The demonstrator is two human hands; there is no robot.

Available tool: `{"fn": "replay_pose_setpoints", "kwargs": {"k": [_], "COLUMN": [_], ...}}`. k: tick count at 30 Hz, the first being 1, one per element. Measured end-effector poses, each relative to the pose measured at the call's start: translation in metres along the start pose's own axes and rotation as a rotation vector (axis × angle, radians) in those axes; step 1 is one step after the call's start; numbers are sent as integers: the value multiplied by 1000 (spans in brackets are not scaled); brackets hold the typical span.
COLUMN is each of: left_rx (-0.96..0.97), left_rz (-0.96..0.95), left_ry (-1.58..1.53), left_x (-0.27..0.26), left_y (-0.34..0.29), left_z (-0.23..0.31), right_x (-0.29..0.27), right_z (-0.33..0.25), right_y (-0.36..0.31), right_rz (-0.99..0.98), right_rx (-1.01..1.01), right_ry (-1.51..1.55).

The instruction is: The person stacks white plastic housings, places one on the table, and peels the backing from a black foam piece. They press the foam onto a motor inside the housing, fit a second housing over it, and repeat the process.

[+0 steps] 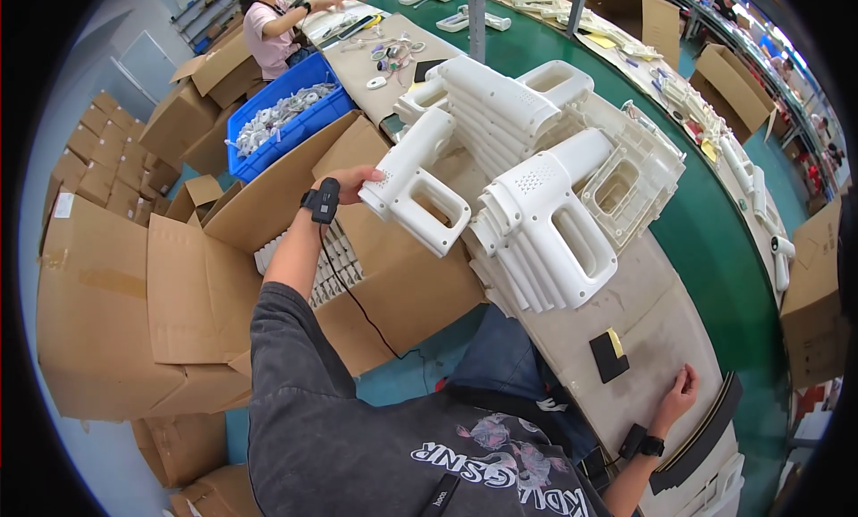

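Note:
My left hand (357,183) is closed on the end of a white plastic housing shell (402,164) with a looped handle. It holds the shell at the left side of a pile of like parts, above an open carton. Beside it, several nested white shells (545,182) are stacked on the bench, more of them lying behind. A paler shell (617,195) shows its ribbed inner side. My right hand (681,396) is low over the bench, fingers loosely bent and slightly apart, with nothing visible in them. Nearest to it are black strips (702,437) and a small black pad (609,358) with a yellow edge.
The open carton (375,311) at my left holds rows of white parts. Behind it stands a blue bin (295,133) of small grey-white pieces. Another person (268,34) works at the far left. A metal post (477,25) rises beyond the pile, beside the green bench surface (697,213).

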State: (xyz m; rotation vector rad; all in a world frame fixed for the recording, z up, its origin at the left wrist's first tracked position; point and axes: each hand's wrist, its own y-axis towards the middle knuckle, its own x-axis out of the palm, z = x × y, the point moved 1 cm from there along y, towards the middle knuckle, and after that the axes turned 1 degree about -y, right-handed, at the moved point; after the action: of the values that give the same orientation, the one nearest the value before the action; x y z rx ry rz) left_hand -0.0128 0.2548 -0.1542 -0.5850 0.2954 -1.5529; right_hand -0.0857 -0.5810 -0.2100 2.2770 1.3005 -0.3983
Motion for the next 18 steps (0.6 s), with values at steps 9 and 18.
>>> {"fn": "replay_pose_setpoints", "kwargs": {"k": [9, 18], "left_rx": [10, 21], "left_rz": [-56, -65], "left_ry": [-62, -71], "left_x": [4, -9], "left_y": [22, 41], "left_z": [-2, -5], "right_x": [-1, -2], "right_z": [-6, -9], "right_y": [-3, -2], "right_rz": [16, -13], "right_rx": [8, 13], "right_ry": [-7, -43]}}
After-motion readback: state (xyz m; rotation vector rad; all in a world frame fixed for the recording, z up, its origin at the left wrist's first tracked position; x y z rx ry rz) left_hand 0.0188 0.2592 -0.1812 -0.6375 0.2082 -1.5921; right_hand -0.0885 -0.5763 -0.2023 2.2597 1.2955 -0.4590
